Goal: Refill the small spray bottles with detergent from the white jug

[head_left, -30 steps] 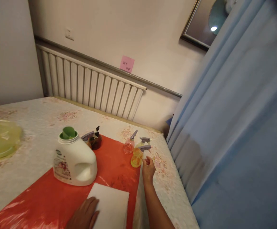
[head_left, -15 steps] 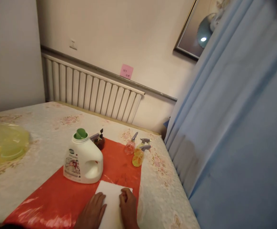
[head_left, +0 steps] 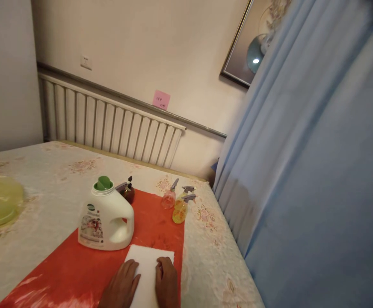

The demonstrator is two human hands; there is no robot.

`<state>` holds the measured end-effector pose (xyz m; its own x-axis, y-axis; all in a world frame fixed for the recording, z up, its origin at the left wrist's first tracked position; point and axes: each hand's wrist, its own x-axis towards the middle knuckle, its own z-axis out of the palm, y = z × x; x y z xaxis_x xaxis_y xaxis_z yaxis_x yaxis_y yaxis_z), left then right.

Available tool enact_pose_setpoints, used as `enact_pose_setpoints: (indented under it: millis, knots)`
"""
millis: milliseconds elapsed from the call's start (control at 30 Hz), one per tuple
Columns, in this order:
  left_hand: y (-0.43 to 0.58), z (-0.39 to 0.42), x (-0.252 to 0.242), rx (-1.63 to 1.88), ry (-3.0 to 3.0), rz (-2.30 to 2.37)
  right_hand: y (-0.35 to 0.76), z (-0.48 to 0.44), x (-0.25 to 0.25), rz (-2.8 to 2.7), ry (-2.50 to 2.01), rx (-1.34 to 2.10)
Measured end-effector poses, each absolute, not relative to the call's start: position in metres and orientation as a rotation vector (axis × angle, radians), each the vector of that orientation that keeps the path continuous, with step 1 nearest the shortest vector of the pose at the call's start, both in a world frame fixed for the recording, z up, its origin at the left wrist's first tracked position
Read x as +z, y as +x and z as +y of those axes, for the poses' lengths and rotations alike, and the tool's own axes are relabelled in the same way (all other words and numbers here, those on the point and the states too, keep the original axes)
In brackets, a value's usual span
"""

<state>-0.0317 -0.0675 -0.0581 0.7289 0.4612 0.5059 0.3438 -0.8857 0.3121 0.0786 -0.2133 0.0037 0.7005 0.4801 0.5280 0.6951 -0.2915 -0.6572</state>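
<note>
A white rectangular pad [head_left: 148, 267], perhaps foam or folded cloth, lies on a red plastic sheet [head_left: 61, 273]. My left hand [head_left: 121, 283] rests flat along the pad's left side, thumb apart from the fingers. On the right side of the pad is my right hand [head_left: 167, 280], its fingers curled and pressed together; whatever they hold, if anything, is hidden. Just beyond the pad stands a white detergent jug [head_left: 105, 220] with a handle and a green cap [head_left: 103, 183] set in its mouth.
A dark spray bottle [head_left: 128, 194] is behind the jug. Farther right stand a pink spray bottle [head_left: 169, 199] and two yellow ones, the nearer [head_left: 179, 212] in front. A translucent yellow basin [head_left: 0, 203] lies left. A blue curtain [head_left: 285, 171] hangs along the right.
The view has turned slightly right, so everything sits a little farther left. My right hand's fingers have shifted slightly on the pad; my left hand stays flat.
</note>
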Motion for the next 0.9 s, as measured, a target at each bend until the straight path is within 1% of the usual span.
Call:
enact_pose_setpoints:
  millis: [400,700,900]
  knots:
    - [-0.0323,-0.0650,-0.0498,0.888,2.742,0.597,0.0762,-0.2136,0.0044,-0.894,-1.955,-0.304]
    - [-0.0312,-0.0646,-0.0550,0.960,2.712,0.594,0.0771,-0.2135,0.0026,-0.883,-1.968,-0.298]
    - [-0.0323,-0.0655,-0.0532,0.930,2.700,0.599,0.0754,-0.2140,0.0046,-0.888,-1.943,-0.333]
